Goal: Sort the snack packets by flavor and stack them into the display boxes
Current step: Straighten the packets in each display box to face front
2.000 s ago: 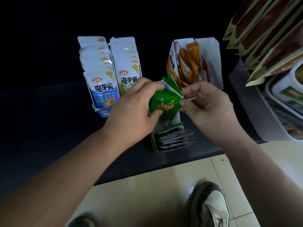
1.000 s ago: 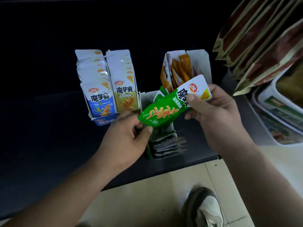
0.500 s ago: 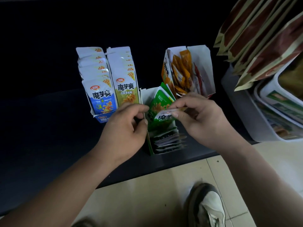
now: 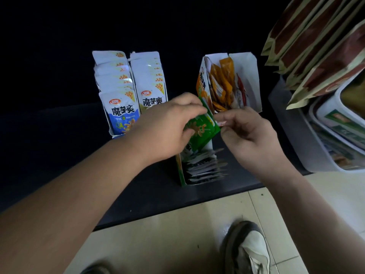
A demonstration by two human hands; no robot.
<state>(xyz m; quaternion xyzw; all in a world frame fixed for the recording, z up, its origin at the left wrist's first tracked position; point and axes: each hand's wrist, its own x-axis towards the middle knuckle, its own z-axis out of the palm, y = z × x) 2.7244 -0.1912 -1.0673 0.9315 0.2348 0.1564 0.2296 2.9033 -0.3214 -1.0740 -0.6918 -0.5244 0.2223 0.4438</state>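
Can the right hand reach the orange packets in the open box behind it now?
Probably yes: the orange packets stand in an open-topped box just beyond the right hand, with nothing between. It pinches a thin packet, though.

Green pkt (image 4: 203,133) betw. L hand (image 4: 167,127), R hand (image 4: 248,135)

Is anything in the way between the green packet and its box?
Nothing visible is. The left hand holds the green packet right over the green box, its lower end at the box's back, behind the stacked packets.

Green packet (image 4: 203,131), blue packets (image 4: 122,113), orange packets (image 4: 223,82)
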